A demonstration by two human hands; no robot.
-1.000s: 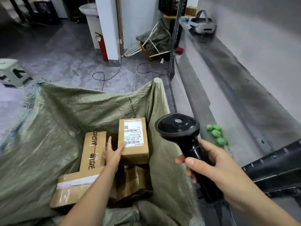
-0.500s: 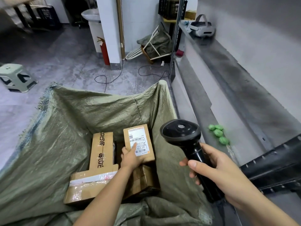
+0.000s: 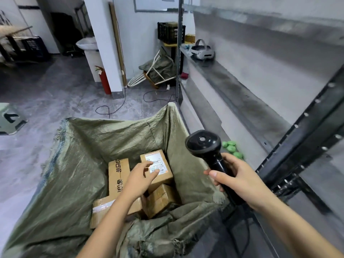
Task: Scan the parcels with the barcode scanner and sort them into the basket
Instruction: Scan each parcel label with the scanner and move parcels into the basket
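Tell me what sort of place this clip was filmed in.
Probably a small parcel depot or stockroom: cardboard parcels lie in a green woven sack, the right hand holds a barcode scanner, and steel racking stands alongside.

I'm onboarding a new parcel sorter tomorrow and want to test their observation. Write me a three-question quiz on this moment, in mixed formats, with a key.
1. Multiple choice: what does the right hand grip?
A) a tape roll
B) a black barcode scanner
C) a parcel
2. True or false: the cardboard parcel beneath the left hand shows a white shipping label facing up.
3. Fill in: the parcels lie in a green woven ____.

Key: 1 B; 2 true; 3 sack.
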